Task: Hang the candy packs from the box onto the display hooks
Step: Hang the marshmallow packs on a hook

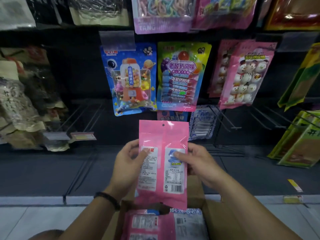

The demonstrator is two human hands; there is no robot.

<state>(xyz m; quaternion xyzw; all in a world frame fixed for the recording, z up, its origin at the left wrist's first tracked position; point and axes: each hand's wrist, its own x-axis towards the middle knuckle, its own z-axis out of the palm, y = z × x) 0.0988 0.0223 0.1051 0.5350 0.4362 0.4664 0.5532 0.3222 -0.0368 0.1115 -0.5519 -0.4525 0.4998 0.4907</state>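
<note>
A pink candy pack (161, 172) is held upright with its printed back side toward me and its hang hole at the top. My left hand (129, 161) grips its left edge and my right hand (199, 161) grips its right edge. Below it stands the open cardboard box (213, 220) with more pink packs (147, 226) lying inside. Matching pink snowman packs (242, 75) hang on a display hook at the upper right. Bare wire hooks (225, 118) stick out just below them.
A blue gumball pack (129, 78) and a multicolour chew pack (181, 75) hang straight ahead. Brown bags (22, 104) fill the left hooks and green packs (299, 139) the right. More empty hooks (81, 116) stick out at left. Pale floor lies beneath.
</note>
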